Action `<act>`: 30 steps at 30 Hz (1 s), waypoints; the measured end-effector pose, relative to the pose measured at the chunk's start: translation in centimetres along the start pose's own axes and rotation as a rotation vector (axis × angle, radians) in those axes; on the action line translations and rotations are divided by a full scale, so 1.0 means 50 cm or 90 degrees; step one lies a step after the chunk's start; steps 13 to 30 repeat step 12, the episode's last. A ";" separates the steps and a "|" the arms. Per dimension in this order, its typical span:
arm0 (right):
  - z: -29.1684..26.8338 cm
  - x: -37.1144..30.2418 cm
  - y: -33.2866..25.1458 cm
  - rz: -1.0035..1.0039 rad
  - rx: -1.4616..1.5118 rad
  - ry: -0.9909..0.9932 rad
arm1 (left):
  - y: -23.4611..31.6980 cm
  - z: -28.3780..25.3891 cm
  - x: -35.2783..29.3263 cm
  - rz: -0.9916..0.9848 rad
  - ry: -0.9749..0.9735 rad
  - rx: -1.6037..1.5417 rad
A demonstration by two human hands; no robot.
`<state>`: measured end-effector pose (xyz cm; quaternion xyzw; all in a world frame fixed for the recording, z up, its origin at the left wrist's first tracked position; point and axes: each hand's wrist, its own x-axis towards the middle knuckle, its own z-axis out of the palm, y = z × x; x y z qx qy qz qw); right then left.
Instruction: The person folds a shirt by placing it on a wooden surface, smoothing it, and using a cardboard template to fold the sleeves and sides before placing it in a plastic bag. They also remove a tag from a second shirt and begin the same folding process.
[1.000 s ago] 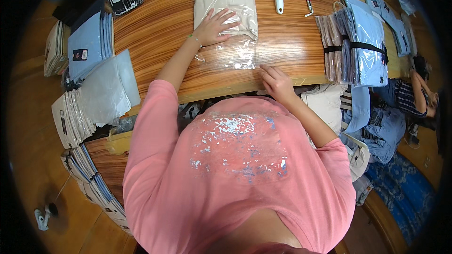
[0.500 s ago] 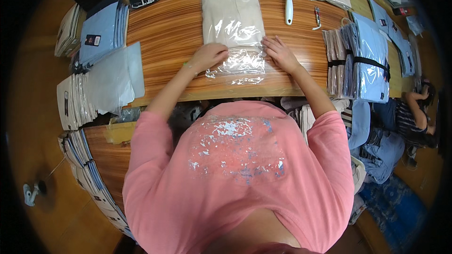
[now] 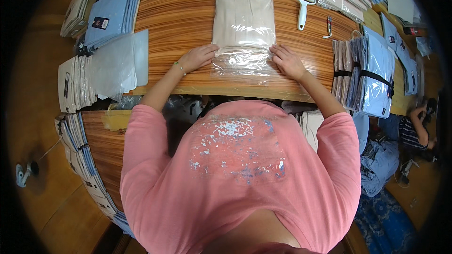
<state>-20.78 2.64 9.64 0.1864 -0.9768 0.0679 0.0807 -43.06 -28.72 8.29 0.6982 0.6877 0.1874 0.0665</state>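
Observation:
A folded beige garment (image 3: 243,19) in a clear plastic bag lies flat on the wood-grain table, and the bag's loose clear flap (image 3: 245,62) spreads over the near side. At the garment's lower left corner my left hand (image 3: 197,58) lies low, its fingers stretched out and their tips at the bag's edge. My right hand (image 3: 288,62) rests at the opposite lower corner, fingers slightly apart on the plastic. Both thumbs are mostly hidden. A green beaded bracelet (image 3: 180,67) circles my left wrist.
A white lint roller (image 3: 302,7) and a small red-handled tool (image 3: 328,27) lie right of the bag. Strapped bundles of bagged garments (image 3: 372,75) stand farther right. Stacked blue garments (image 3: 109,16) and clear bags (image 3: 117,66) are on the left. Another person (image 3: 416,129) sits far right.
My left hand has drawn back left from the plastic to the bag's edge. My right hand stays at its corner. The whole view has shifted slightly.

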 end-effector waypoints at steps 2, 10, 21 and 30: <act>-0.004 0.006 -0.014 0.014 -0.012 -0.011 | 0.013 0.001 0.006 -0.021 -0.001 0.030; -0.022 0.040 -0.010 0.372 0.329 0.022 | 0.025 0.022 0.031 -0.217 0.162 -0.084; -0.035 0.059 -0.005 0.483 0.396 0.019 | 0.018 0.039 0.049 -0.347 0.284 -0.131; -0.035 0.059 -0.005 0.483 0.396 0.019 | 0.018 0.039 0.049 -0.347 0.284 -0.131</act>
